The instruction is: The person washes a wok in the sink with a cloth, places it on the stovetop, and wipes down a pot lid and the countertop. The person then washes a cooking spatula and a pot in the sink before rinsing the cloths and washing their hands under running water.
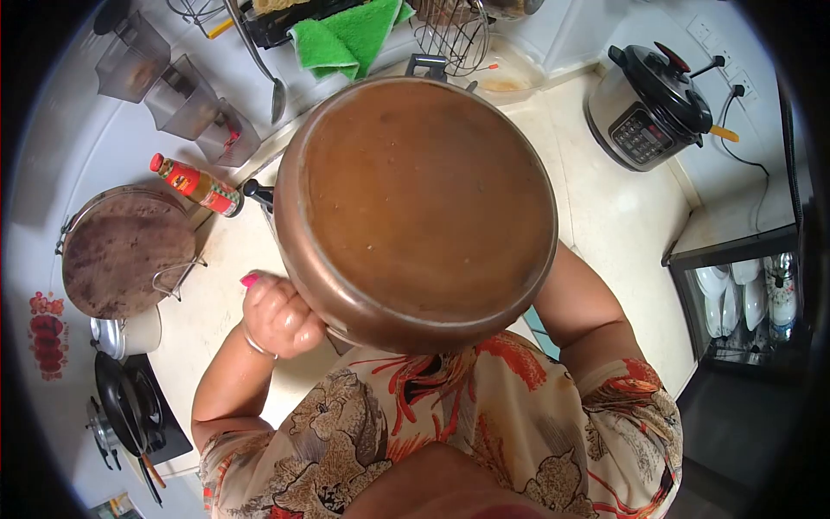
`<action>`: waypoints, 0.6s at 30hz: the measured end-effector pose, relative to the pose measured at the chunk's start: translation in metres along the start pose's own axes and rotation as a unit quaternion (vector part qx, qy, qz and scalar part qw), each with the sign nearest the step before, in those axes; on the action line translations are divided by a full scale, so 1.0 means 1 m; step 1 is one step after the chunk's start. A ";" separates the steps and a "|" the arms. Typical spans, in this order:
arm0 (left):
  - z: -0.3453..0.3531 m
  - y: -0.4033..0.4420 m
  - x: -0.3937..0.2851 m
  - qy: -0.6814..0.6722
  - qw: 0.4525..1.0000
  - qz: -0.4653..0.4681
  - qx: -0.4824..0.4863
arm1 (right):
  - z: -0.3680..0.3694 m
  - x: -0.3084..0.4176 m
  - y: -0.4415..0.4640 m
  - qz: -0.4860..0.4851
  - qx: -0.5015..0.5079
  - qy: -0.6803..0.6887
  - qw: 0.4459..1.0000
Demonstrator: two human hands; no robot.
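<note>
A large brown pot (428,203) is held up in the middle of the view, its flat underside facing the camera. My left hand (281,316) is closed at the pot's lower left edge, fingers curled in a fist, with something pink at the thumb; whatever it grips there is hidden. Behind the pot my right hand cannot be seen; only the right forearm runs up to the pot's lower right side. A dark handle shows at the pot's top edge.
A red-capped sauce bottle (199,184) and a round wooden board (130,253) are at left. A green cloth (350,39) and wire basket (451,35) hang above. An electric cooker (653,112) stands at upper right, a dish cabinet (735,303) at right, a black pan (119,398) lower left.
</note>
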State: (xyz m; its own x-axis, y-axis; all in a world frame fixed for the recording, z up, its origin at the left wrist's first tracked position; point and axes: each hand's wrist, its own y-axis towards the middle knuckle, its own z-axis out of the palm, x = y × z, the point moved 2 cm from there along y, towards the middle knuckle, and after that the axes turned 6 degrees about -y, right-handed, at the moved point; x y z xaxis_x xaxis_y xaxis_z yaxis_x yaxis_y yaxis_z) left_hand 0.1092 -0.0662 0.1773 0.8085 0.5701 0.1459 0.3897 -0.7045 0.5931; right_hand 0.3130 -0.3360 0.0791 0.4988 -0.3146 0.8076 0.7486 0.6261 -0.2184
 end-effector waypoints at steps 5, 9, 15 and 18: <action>0.040 -0.019 0.015 0.004 0.990 -0.139 -0.007 | -0.005 0.003 -0.016 -0.036 -0.023 0.005 0.999; 0.046 -0.007 0.020 0.031 0.994 -0.107 0.005 | -0.007 0.005 -0.030 -0.059 -0.040 0.007 0.997; 0.061 0.023 0.025 0.057 0.994 -0.067 -0.066 | -0.017 0.002 -0.048 -0.083 -0.063 0.022 0.994; 0.075 0.027 0.031 0.037 0.995 -0.074 -0.062 | -0.025 0.002 -0.060 -0.104 -0.079 0.034 0.991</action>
State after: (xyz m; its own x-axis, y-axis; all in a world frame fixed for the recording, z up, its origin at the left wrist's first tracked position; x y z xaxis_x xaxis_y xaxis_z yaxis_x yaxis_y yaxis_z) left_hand 0.1779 -0.0993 0.1388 0.7108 0.6955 0.1047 0.4403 -0.5562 0.7048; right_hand 0.2804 -0.3920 0.0800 0.3510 -0.4758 0.8065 0.8947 0.4244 -0.1390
